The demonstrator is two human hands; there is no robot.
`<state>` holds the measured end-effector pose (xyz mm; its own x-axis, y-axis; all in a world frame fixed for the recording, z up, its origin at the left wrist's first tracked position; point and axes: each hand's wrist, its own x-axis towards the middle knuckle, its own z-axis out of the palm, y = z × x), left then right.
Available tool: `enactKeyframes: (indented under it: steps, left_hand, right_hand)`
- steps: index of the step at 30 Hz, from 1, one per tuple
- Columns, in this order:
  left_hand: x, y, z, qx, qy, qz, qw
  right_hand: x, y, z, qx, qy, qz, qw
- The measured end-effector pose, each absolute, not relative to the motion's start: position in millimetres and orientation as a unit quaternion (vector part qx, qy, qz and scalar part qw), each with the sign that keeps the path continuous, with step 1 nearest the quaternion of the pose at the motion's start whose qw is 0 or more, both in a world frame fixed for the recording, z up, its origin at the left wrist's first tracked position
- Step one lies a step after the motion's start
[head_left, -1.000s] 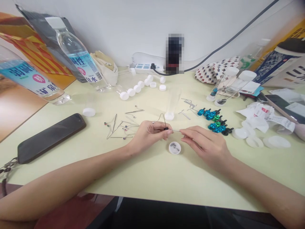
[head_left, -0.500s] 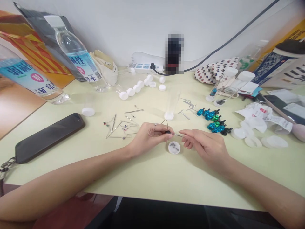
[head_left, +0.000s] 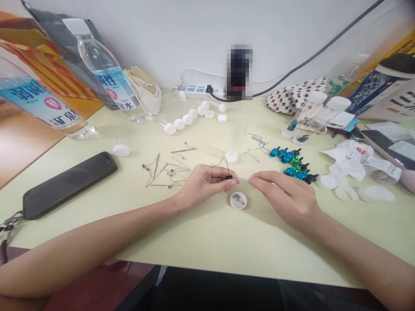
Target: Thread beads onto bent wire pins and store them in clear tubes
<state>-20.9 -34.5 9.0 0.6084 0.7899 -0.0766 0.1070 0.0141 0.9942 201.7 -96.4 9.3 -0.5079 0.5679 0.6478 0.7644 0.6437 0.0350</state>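
Observation:
My left hand (head_left: 205,183) pinches a bent thin metal wire (head_left: 223,164) with a small black bead (head_left: 229,177) at its tip. My right hand (head_left: 283,196) holds a thin straight metal pin (head_left: 241,180) between its fingertips, and the pin's other end meets the black bead. Just below the hands sits a white plastic bottle cap (head_left: 238,200) holding small metal parts. Several bent wire pieces (head_left: 165,175) with tiny beads lie left of my left hand.
Teal and green metal knobs (head_left: 290,162) lie in a row right of the hands. A black phone (head_left: 69,185) lies at the left, with water bottles (head_left: 110,77) and white caps (head_left: 188,119) behind. Papers and clear tubes crowd the right side.
My right hand has shifted slightly to the right, and its fingertips have moved a little up. My left hand and the wire have stayed nearly in place.

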Motion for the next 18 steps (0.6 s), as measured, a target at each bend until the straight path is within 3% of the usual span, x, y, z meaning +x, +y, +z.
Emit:
enactKeyframes:
  steps: [5, 13, 18]
  left_hand:
    - [-21, -35, 8, 0.65, 0.351, 0.28, 0.613]
    - [-21, -36, 11, 0.685, 0.341, 0.272, 0.584]
    - [-22, -33, 10, 0.668, 0.351, 0.282, 0.592]
  right_hand:
    - [199, -95, 8, -0.389, -0.857, -0.132, 0.311]
    - [187, -95, 12, -0.461, -0.801, 0.101, 0.368]
    - [192, -92, 10, -0.428, -0.831, 0.015, 0.355]
